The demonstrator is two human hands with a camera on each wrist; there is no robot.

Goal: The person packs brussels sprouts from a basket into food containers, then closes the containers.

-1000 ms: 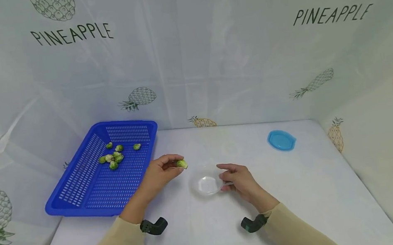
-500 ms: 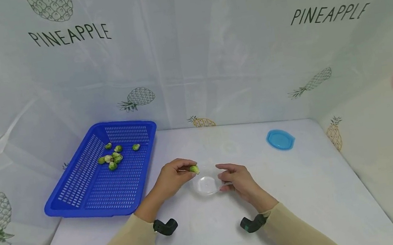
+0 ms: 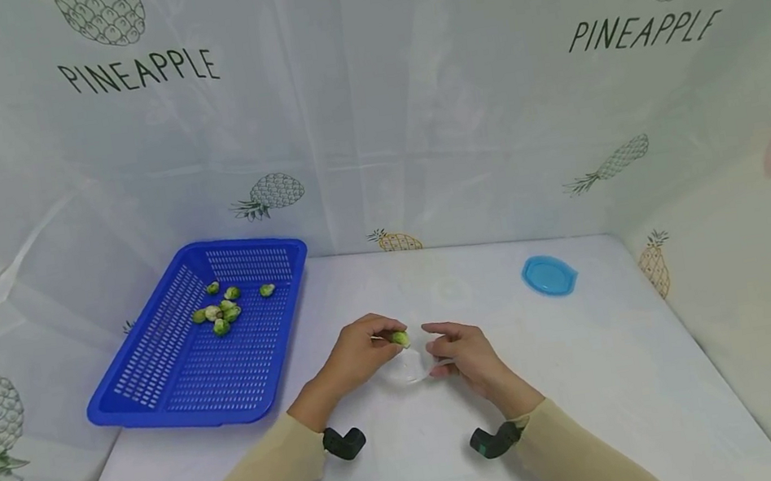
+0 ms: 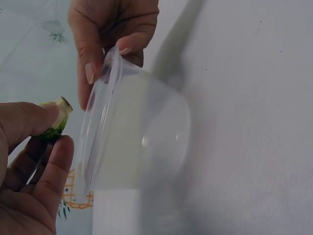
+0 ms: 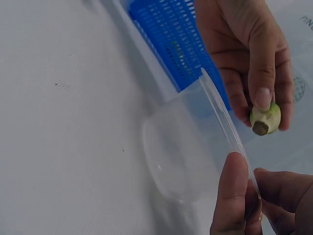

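My left hand pinches a Brussels sprout between thumb and fingertips, just above the mouth of a clear plastic container. The sprout's cut stem end shows in the right wrist view, where the sprout is apart from the rim. With thumb and fingers, my right hand grips the container's rim at its right side. The container stands upright on the white table, and no sprout shows inside it. Several more Brussels sprouts lie in a blue basket on the left.
At the back right of the table lies a light blue lid. A white curtain printed with pineapples hangs behind the table. The basket's right wall stands to the left of my left forearm.
My left hand has moved right and slightly nearer with the Brussels sprout, from beside the container to over it. My right hand keeps its grip on the rim.
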